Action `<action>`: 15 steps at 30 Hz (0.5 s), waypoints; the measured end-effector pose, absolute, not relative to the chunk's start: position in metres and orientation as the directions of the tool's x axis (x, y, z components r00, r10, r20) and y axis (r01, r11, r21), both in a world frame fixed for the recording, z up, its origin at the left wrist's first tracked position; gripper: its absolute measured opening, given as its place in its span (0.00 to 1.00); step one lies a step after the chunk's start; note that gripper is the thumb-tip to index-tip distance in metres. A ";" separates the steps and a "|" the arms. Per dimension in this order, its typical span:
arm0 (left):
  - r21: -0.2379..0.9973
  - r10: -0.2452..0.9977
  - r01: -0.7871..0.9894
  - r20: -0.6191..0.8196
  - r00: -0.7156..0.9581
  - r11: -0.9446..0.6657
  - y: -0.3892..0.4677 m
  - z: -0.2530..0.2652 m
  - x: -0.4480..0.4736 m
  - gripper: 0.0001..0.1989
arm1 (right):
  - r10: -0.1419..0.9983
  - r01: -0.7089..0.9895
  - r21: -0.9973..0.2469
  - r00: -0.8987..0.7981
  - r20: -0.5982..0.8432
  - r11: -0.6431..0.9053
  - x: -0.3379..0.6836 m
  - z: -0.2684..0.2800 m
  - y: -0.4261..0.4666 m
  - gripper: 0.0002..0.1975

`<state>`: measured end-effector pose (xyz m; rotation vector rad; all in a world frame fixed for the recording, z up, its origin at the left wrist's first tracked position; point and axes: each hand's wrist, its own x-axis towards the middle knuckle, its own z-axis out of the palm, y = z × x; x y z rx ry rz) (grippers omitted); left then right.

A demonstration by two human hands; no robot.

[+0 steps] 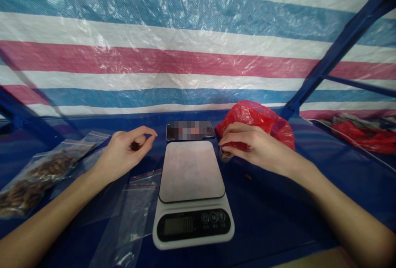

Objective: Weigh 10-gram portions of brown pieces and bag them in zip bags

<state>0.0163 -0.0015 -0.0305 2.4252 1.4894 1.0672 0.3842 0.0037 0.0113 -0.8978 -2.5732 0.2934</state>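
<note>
My left hand point(125, 152) hovers left of the scale, with thumb and forefinger pinched and the other fingers curled. A dark spot shows inside the curl; whether it is an object or shadow I cannot tell. Right of the scale, my right hand point(247, 142) grips the rim of a small clear cup point(225, 156) with brown pieces inside. Between the hands sits a white kitchen scale point(192, 173) with a bare plate. Its display appears to read zero. Behind my right hand lies a red plastic bag point(247, 113).
Clear zip bags point(136, 206) lie flat left of the scale. Farther left are zip bags filled with brown pieces point(52, 167). A phone point(190, 130) lies behind the scale. One small brown piece point(248, 176) rests on the blue table point(278, 218). Striped sheeting point(185, 62) hangs behind.
</note>
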 end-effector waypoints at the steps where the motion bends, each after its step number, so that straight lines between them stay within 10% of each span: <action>1: 0.423 0.814 0.744 0.511 0.275 -0.517 -0.001 -0.031 0.016 0.12 | 0.630 0.544 -0.324 -0.715 0.304 0.774 0.384 0.012 0.004 0.05; 15: 0.419 0.812 0.743 0.512 0.282 -0.522 -0.001 -0.030 0.016 0.12 | 0.657 0.527 -0.404 -0.676 0.334 0.748 0.392 0.022 0.003 0.10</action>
